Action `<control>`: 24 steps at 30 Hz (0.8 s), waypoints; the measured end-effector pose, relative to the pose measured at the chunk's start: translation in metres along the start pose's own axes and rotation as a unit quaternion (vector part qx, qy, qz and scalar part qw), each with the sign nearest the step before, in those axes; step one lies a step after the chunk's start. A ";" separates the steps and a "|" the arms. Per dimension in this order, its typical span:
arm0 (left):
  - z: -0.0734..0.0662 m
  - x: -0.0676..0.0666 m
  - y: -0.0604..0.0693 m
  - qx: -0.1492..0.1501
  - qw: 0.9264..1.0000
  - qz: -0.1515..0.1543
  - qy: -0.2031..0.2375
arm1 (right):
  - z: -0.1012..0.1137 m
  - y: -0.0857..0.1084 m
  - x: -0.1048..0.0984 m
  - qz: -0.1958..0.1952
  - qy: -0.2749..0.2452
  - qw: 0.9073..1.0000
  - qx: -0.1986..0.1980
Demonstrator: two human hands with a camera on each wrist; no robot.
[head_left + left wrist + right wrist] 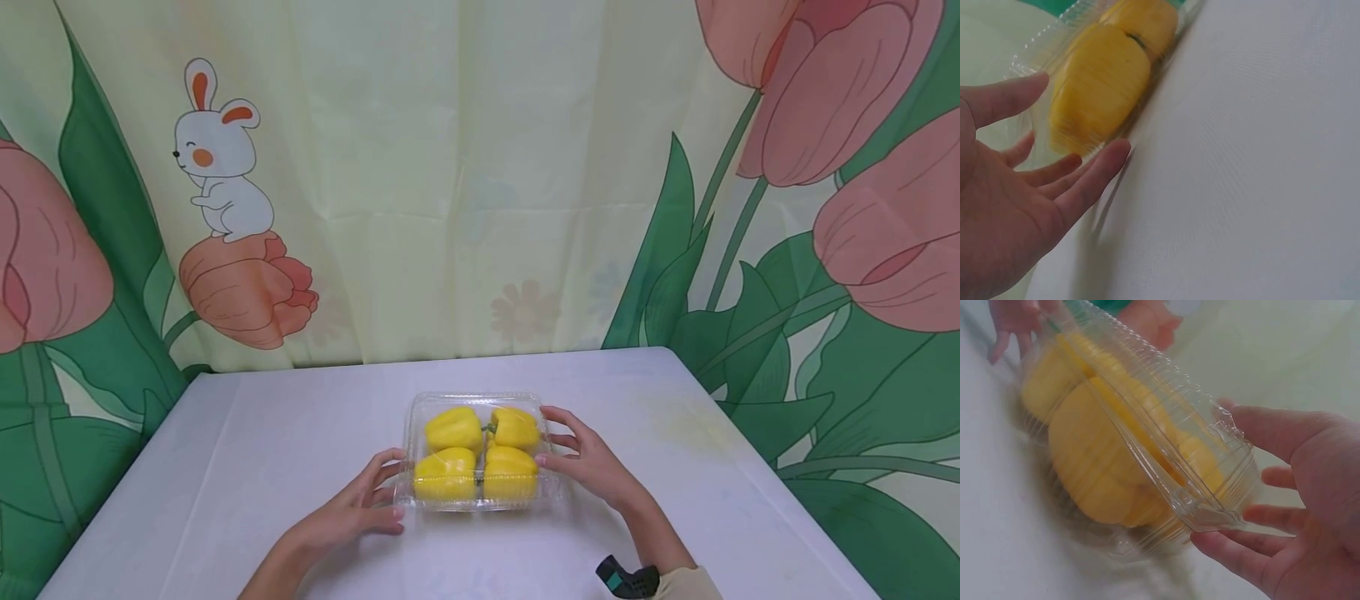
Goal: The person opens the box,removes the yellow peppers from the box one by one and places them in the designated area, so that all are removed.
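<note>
A clear plastic clamshell box (pixel 477 504) stands on the white table with several yellow bell peppers (pixel 453 431) inside, in two rows. Green stems show near its middle. My left hand (pixel 352 508) is at the box's left side, fingers spread and nearly straight; in the left wrist view the fingertips (pixel 1121 147) lie against or very near the plastic. On the opposite side, my right hand (pixel 592 462) spans the box's edge. Its thumb and loosely extended fingers touch the clear wall in the right wrist view, where the peppers (pixel 1094 450) show through the plastic.
The white tabletop (pixel 300 425) stretches around the box, its far edge close to a curtain (pixel 450 183) printed with tulips and a rabbit. A black device (pixel 628 578) is worn on the right wrist, beside a beige sleeve (pixel 686 583).
</note>
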State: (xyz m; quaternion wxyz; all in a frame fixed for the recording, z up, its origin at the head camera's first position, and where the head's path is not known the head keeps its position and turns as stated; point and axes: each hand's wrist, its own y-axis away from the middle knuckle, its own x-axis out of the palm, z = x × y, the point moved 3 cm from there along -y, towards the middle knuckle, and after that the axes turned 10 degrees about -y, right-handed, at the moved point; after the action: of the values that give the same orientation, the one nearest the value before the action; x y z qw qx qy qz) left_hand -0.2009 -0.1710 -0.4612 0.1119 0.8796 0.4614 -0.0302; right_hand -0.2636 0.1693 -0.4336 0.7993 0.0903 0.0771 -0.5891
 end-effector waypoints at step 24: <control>-0.002 0.013 -0.008 -0.002 0.997 -0.066 -0.040 | 0.004 0.003 0.003 -0.007 0.015 1.000 0.002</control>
State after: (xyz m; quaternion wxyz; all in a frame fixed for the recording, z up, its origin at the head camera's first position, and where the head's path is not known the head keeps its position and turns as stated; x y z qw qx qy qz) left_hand -0.2000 -0.1563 -0.4630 0.1296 0.8449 0.5140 -0.0722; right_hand -0.2593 0.1665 -0.4303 0.7937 0.1003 0.0885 -0.5934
